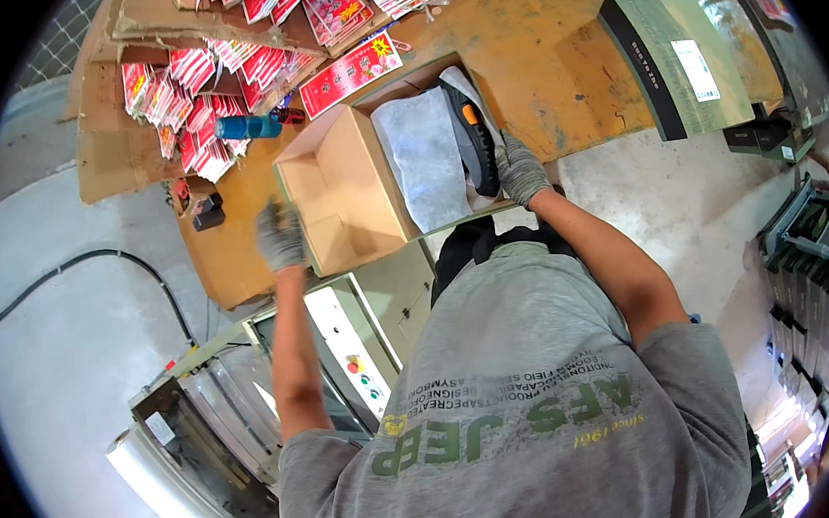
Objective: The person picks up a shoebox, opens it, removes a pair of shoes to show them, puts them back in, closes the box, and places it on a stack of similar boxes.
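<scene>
An open tan shoebox (pixel 327 218) sits at the table's near edge. Its left part shows bare cardboard inside. In the right part lies white tissue paper (pixel 425 155), with a dark shoe (pixel 478 144) showing a grey sole edge and an orange patch. My right hand (pixel 522 173), in a grey knit glove, grips the box's right side, close against the shoe; some fingertips are hidden. On the other side, my gloved left hand (pixel 281 238) is by the box's left outer edge, fingers apart and holding nothing. Whether it touches the cardboard I cannot tell.
Cartons of red printed cards (pixel 193 75) stand at the far left, with a blue bottle (pixel 248 127) beside them. A single red card (pixel 350 75) lies behind the shoebox. A green-grey shoebox (pixel 678 66) is at the far right. Below the table is a machine with buttons (pixel 352 355).
</scene>
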Demonstrator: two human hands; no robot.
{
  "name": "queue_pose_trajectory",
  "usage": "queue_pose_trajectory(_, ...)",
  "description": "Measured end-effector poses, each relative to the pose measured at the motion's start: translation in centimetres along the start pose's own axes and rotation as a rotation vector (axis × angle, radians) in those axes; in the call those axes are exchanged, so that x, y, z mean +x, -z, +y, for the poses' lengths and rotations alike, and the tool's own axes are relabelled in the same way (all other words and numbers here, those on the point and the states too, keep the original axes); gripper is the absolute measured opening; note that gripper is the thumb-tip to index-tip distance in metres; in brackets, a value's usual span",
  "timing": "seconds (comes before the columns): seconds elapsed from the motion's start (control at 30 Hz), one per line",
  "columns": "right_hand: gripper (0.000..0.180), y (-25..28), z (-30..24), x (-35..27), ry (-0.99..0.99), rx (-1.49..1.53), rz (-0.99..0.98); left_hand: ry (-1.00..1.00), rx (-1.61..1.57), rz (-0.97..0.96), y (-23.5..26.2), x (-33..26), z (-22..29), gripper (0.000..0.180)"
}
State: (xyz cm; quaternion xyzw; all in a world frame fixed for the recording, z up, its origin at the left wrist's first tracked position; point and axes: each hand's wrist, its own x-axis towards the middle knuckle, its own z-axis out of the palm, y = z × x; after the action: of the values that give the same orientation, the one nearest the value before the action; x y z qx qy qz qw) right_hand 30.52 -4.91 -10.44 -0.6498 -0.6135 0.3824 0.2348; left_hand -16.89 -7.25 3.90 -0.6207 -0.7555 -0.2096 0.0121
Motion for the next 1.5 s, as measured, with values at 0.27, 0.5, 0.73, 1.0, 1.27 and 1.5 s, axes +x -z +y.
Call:
queue_pose_trajectory(0.27, 0.057, 0.9, -2.1, -0.4, -0.031, -0.191, 0.009, -0.202, 0.233, -0.627, -11.5, -6.1, 19.2, 0.058)
queue_pose_trajectory(0.5, 0.038, 3.1, -10.3, -2.8, 0.317, -0.132, 0.158, 0.507, -0.727, -0.041, -9.3, -6.9, 10.9, 0.035)
queue_pose_trajectory(0.73, 0.029, -6.1, -9.8, 0.2, -0.394, 0.526, -0.621, 0.943, -1.061, -0.083, -12.1, -9.5, 7.4, 0.02)
queue_pose_trajectory(1.0, 0.023, -1.7, -16.5, 0.7, -0.08, 0.703, -0.414, 0.791, -0.906, -0.121, -12.2, -9.2, 7.9, 0.027)
queue_pose_trajectory(1.27, 0.025, 10.2, -20.9, -3.3, 0.595, -0.342, 0.018, 0.91, -1.089, -0.084, -13.4, -9.7, 7.5, 0.026)
queue_pose_trajectory(1.5, 0.014, 11.4, -4.8, 4.3, 0.22, -0.859, 0.008, 0.851, -0.962, -0.128, -10.9, -8.5, 8.1, 0.026)
